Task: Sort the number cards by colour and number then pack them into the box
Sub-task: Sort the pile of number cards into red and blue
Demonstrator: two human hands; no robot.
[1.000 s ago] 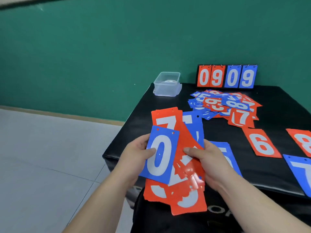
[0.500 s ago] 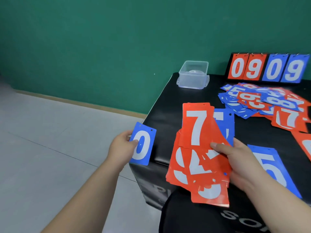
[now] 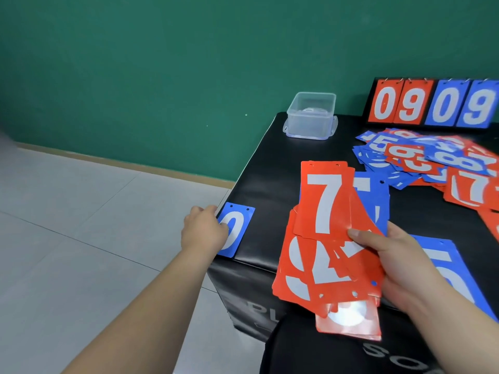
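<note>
While in left hand (image 3: 204, 230), blue 0 card (image 3: 239, 234) at table (image 3: 270, 163) corner.

Possibly a gym, flip scoreboard (image 3: 434, 103), padded box (image 3: 270, 163)

The left forearm (image 3: 151, 306) stretches forward, bare, to the front left corner of the black table (image 3: 270, 163). There the left hand (image 3: 204, 230), knuckles up and fingers curled, pinches the left edge of a blue 0 card (image 3: 239, 228), thumb on its face. The right forearm (image 3: 445, 333) enters from the lower right. The right hand (image 3: 399, 268) grips a fan of red cards (image 3: 305, 265) over the front edge, thumb pressed across the top, fingers hidden behind
</note>
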